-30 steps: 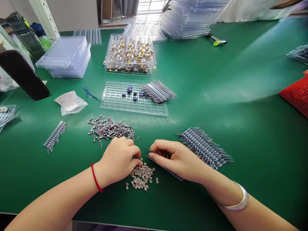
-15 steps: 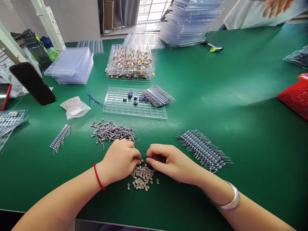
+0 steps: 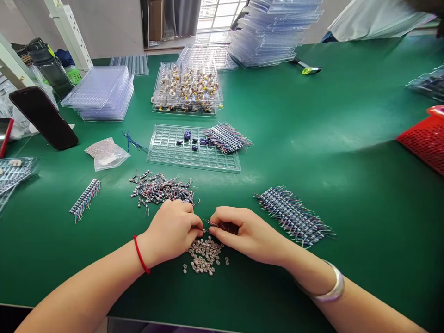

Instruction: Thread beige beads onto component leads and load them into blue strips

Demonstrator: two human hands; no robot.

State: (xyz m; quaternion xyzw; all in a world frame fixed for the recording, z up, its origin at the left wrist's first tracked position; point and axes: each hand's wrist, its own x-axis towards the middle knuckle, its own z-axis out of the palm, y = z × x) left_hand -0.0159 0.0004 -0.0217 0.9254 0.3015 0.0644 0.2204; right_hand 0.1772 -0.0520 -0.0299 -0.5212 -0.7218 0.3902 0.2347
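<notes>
My left hand (image 3: pixel 173 227), with a red cord at its wrist, is pinched at the fingertips; what sits between them is too small to make out. Facing it, my right hand (image 3: pixel 251 237) curls around several small wired components, whose thin leads (image 3: pixel 210 223) poke out at the fingertips. A small gap separates the two hands. Just below them lies a heap of small round beige pieces (image 3: pixel 204 263). Behind my left hand is a loose pile of wired components (image 3: pixel 161 187). Wired components in neat rows (image 3: pixel 294 217) lie right of my right hand.
A short row of wired components (image 3: pixel 85 199) lies left. Beyond are a clear tray (image 3: pixel 187 159) with dark blue parts, a plastic bag (image 3: pixel 110 158), a phone (image 3: pixel 43 118), stacked trays (image 3: pixel 100 92) and a filled tray (image 3: pixel 187 88). A red basket (image 3: pixel 425 141) stands right; another person's clothing (image 3: pixel 371 21) shows behind.
My hands hold nearly the same pose, fingertips close together. The view has shifted slightly. At the far right, the other person's hand has moved away from its former spot.
</notes>
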